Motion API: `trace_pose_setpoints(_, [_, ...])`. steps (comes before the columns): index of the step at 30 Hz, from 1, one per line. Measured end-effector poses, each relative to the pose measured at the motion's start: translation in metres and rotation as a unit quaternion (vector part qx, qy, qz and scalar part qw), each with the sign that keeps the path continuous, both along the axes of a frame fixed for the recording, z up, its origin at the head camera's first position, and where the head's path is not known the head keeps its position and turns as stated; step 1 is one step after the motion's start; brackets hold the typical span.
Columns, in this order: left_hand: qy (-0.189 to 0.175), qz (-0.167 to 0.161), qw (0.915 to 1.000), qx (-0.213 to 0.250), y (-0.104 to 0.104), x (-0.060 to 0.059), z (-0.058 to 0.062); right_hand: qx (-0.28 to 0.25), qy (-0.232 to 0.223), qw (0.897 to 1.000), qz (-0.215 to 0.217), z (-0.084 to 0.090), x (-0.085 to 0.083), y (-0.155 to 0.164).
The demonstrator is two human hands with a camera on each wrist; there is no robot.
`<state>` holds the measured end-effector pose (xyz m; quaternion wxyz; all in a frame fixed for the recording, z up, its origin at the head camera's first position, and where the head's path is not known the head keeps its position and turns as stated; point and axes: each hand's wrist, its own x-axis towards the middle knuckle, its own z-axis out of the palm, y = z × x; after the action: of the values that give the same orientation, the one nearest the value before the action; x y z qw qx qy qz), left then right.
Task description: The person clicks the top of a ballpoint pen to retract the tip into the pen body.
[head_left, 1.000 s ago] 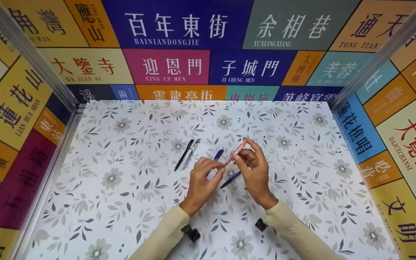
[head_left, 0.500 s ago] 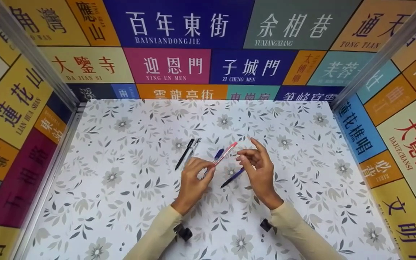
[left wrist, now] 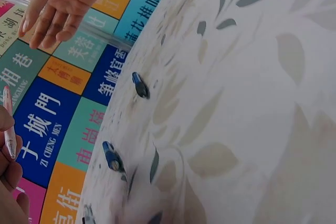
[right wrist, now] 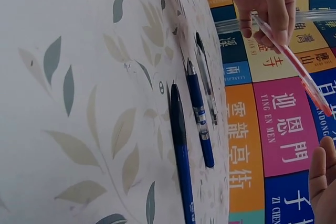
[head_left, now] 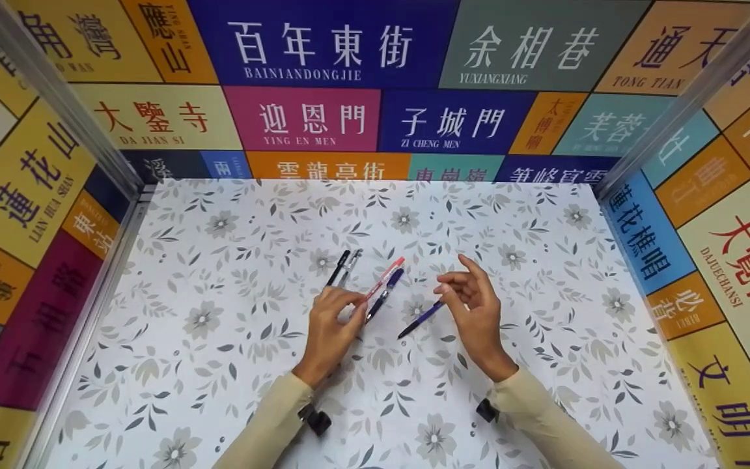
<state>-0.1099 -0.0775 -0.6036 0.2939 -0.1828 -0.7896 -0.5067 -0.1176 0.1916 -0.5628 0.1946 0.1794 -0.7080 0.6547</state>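
My left hand pinches a slim clear pen with a pinkish-red cap end between thumb and fingertips, raised above the table. In the right wrist view this red pen slants down from the left fingers. My right hand holds nothing; its fingers are loosely bent over the upper end of a dark blue pen. A second blue pen with a clear section lies just right of the left fingertips. Beyond the left hand are a black pen and a clear grey pen, their lower ends hidden.
The pens lie on a white floral tabletop. Upright panels with large printed characters enclose its back and both sides, with metal strips at the corners. Black wrist cameras sit at both sleeves.
My right hand has let go of the red pen and drawn slightly right. The left hand has carried the pen left and toward me, uncovering more of the second blue pen.
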Motion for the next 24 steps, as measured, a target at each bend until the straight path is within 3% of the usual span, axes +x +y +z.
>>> trace_pose_setpoints(12, [-0.01, 0.033, 0.9993, -0.012, -0.033, 0.002, -0.019, -0.004, -0.011, 1.0, -0.004, -0.007, 0.002, 0.01])
trace_pose_setpoints(24, [-0.05, 0.064, 0.9965, -0.02, -0.053, 0.006, -0.025, 0.008, -0.017, 1.0, -0.015, -0.006, 0.003, 0.014])
